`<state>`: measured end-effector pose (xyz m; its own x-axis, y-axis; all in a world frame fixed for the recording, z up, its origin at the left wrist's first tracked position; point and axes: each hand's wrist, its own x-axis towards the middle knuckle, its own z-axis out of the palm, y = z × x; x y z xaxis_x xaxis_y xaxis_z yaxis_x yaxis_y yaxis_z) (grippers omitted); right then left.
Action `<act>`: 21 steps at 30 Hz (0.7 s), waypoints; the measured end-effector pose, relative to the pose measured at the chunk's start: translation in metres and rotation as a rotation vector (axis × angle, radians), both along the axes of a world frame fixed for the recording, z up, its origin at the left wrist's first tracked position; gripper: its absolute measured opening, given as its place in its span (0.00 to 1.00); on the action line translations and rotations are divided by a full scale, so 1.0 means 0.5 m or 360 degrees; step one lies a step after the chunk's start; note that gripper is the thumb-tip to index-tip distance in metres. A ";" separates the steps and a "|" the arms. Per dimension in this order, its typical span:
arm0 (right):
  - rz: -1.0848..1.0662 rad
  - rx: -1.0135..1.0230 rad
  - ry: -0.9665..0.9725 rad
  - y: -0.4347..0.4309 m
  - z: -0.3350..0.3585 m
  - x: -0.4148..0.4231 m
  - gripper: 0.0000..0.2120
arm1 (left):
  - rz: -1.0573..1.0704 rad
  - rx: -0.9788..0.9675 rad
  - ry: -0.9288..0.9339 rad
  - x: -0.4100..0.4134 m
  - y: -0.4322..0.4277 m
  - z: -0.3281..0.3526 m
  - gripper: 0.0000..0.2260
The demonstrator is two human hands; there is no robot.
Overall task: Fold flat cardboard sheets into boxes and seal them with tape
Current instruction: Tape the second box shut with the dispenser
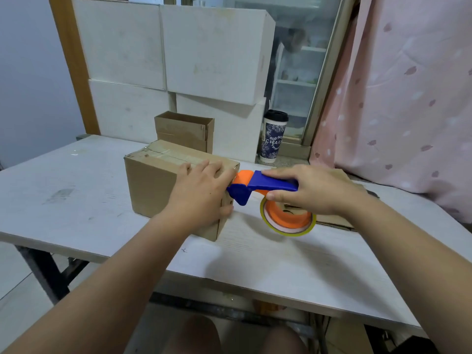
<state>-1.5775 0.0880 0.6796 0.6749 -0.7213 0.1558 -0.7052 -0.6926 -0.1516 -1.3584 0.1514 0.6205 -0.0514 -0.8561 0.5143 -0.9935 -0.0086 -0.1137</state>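
A closed brown cardboard box [150, 182] stands on the white table [76, 200], with clear tape running along its top seam. My left hand [201, 190] lies over the box's near right corner, fingers spread on the top and thumb down the side. My right hand [311, 190] grips the blue handle of an orange and blue tape dispenser [258, 186], whose head touches the box's right end. Its tape roll [288, 217] hangs below my right hand.
A second brown box [185, 130], open at the top, stands behind the first. Large white boxes [204, 54] are stacked at the back. A lidded paper cup [273, 135] sits on the window sill. Flat cardboard [334, 222] lies under my right hand. A pink curtain [408, 98] hangs at right.
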 end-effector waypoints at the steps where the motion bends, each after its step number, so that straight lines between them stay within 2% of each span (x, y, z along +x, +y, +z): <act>1: 0.0005 0.0035 0.0014 -0.001 0.014 0.004 0.26 | 0.0035 -0.0029 0.0010 -0.009 -0.002 -0.006 0.26; 3: 0.0027 0.0100 0.0018 -0.006 0.034 0.016 0.26 | 0.0027 -0.0241 0.0089 -0.031 -0.005 -0.017 0.28; 6: 0.0009 0.0114 0.0059 -0.009 0.054 0.031 0.25 | -0.0017 -0.0658 0.0050 -0.047 -0.025 -0.046 0.29; 10: -0.0012 0.0176 0.0064 -0.007 0.064 0.040 0.24 | -0.0101 -0.1019 -0.0007 -0.041 -0.042 -0.067 0.18; 13: -0.0012 0.0159 0.0078 -0.004 0.071 0.045 0.22 | -0.0161 -0.1076 0.0041 -0.041 -0.046 -0.065 0.15; 21: -0.0057 0.0168 0.0211 0.011 0.111 0.075 0.17 | -0.0187 -0.0998 0.0195 -0.038 -0.046 -0.055 0.16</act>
<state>-1.5401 0.0937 0.7352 0.6579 -0.7530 -0.0104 -0.7479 -0.6517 -0.1262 -1.3775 0.1283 0.5927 -0.0356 -0.3835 0.9229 -0.9973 0.0727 -0.0083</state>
